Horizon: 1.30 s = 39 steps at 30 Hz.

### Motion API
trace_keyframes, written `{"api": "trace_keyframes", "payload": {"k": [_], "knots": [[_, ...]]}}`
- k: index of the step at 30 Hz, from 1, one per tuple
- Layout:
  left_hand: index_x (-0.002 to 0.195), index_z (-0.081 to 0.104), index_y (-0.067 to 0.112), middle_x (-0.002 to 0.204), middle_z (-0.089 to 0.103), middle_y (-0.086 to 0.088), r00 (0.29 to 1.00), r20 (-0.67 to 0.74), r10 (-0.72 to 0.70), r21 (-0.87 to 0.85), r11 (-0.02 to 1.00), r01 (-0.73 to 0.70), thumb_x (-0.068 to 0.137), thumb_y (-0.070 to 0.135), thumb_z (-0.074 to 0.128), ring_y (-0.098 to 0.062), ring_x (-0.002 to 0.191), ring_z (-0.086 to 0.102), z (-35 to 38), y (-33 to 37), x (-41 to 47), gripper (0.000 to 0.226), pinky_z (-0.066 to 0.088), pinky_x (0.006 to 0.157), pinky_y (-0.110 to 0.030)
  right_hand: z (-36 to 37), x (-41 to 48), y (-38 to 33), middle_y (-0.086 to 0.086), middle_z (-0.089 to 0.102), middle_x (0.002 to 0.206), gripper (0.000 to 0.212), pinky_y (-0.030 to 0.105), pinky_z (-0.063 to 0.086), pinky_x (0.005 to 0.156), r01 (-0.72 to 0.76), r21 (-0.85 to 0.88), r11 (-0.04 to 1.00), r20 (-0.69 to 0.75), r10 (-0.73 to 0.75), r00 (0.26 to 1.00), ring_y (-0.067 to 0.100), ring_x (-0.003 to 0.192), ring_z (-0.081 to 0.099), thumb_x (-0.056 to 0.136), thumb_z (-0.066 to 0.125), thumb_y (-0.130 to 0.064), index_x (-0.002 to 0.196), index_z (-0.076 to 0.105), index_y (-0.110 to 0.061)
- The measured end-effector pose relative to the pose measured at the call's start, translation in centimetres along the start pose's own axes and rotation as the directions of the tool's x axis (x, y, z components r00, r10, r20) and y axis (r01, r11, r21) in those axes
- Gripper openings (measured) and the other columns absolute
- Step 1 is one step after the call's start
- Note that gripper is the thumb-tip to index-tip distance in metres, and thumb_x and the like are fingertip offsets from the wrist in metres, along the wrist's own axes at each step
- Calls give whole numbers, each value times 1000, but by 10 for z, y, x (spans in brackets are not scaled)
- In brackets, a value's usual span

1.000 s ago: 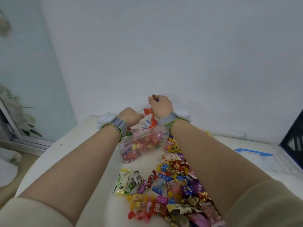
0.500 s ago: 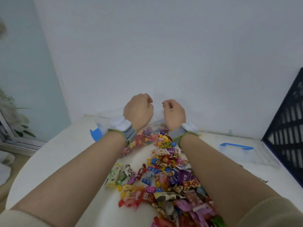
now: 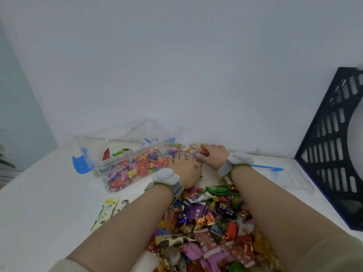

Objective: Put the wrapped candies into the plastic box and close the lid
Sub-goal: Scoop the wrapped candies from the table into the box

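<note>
A clear plastic box [image 3: 92,152] with a blue latch stands open at the back left, partly filled with wrapped candies [image 3: 141,165]. A big heap of loose wrapped candies [image 3: 206,222] lies between my forearms. My left hand [image 3: 184,169] is palm down on the heap's far end, just right of the box, fingers curled into candies, with wrappers showing between them. Close beside it, my right hand [image 3: 213,156] grips a bunch of candies, a red one showing at its fingers. The clear lid [image 3: 290,177] with a blue clip lies flat to the right.
A black slotted crate [image 3: 334,154] leans at the right edge of the white table. A long yellow-green wrapped bar [image 3: 107,213] lies left of my left forearm. A white wall runs right behind the box.
Both hands have come down from above the box to the far end of the heap and closed on candies. The view has swung left, showing the whole box.
</note>
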<state>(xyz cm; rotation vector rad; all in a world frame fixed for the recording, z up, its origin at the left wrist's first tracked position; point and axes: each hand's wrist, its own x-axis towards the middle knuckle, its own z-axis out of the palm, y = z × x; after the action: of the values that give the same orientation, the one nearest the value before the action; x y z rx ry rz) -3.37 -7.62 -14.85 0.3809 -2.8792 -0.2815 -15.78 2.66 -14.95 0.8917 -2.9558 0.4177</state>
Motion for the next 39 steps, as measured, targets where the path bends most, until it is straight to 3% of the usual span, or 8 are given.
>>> {"api": "trace_keyframes", "payload": {"k": [8, 13, 17, 24, 27, 31, 34, 39], "knots": [[143, 42, 27, 149, 39, -5, 1000, -18, 22, 65, 998, -21, 82, 71, 43, -28, 138, 34, 14, -11, 9, 75, 28, 110, -48, 22, 5, 7, 2, 52, 123, 60, 39, 34, 94, -36, -102, 994, -74, 28, 997, 26, 117, 45, 79, 32, -76, 126, 50, -41], [129, 50, 21, 133, 49, -4, 995, -44, 92, -61, 994, -95, 93, 41, 49, -30, 123, 45, 2, -20, 11, 41, 41, 99, -38, 10, 4, 2, -1, 60, 96, 49, 30, 33, 59, -1, -32, 999, -26, 0, 1000, 20, 78, 55, 86, 39, -67, 107, 51, -24], [113, 56, 17, 115, 58, -6, 988, -82, 131, -170, 975, -143, 95, 24, 49, -26, 108, 56, -3, -22, 11, 21, 47, 89, -38, 5, 3, -6, -1, 61, 83, 30, 28, 33, 51, -49, -39, 998, -39, 48, 998, 22, 70, 56, 85, 44, -52, 91, 49, -22], [102, 58, 11, 100, 59, -8, 953, -279, 119, -416, 879, -232, 101, 19, 46, -20, 85, 55, -30, -9, 10, 15, 47, 78, -35, -23, -9, -24, -2, 50, 71, 15, 28, 31, 52, -208, 462, 862, -203, 331, 921, 24, 72, 52, 86, 47, -30, 84, 52, -16], [101, 59, 13, 99, 63, -6, 921, -390, 14, -543, 804, -242, 100, 21, 47, -15, 81, 56, -70, -3, 11, 15, 46, 74, -28, -54, -14, -51, -3, 52, 69, 18, 29, 31, 58, -78, 669, 739, -314, 376, 871, 22, 72, 51, 89, 49, -28, 77, 52, -15], [105, 60, 8, 104, 67, -8, 880, -458, -124, -628, 746, -222, 98, 14, 46, -15, 89, 64, -132, -21, 19, 17, 48, 80, -29, -85, -5, -102, -7, 62, 78, 28, 30, 38, 69, 120, 762, 636, -371, 278, 886, 21, 82, 58, 92, 49, -39, 94, 59, -13], [115, 57, 7, 114, 64, -15, 913, -359, -194, -535, 844, -31, 96, 11, 45, -28, 105, 62, -155, -61, 29, 23, 48, 88, -35, -84, 10, -140, -12, 63, 75, 34, 30, 38, 62, 198, 733, 651, -375, 143, 916, 17, 80, 61, 87, 45, -53, 96, 55, -22], [140, 46, 9, 139, 55, -16, 964, 72, -255, -291, 919, 265, 98, 17, 47, -30, 125, 54, -153, -122, 25, 43, 44, 102, -35, -54, 33, -184, -8, 62, 75, 42, 27, 33, 55, 234, 556, 797, -311, -62, 948, 8, 69, 57, 85, 34, -63, 99, 48, -26]]}}
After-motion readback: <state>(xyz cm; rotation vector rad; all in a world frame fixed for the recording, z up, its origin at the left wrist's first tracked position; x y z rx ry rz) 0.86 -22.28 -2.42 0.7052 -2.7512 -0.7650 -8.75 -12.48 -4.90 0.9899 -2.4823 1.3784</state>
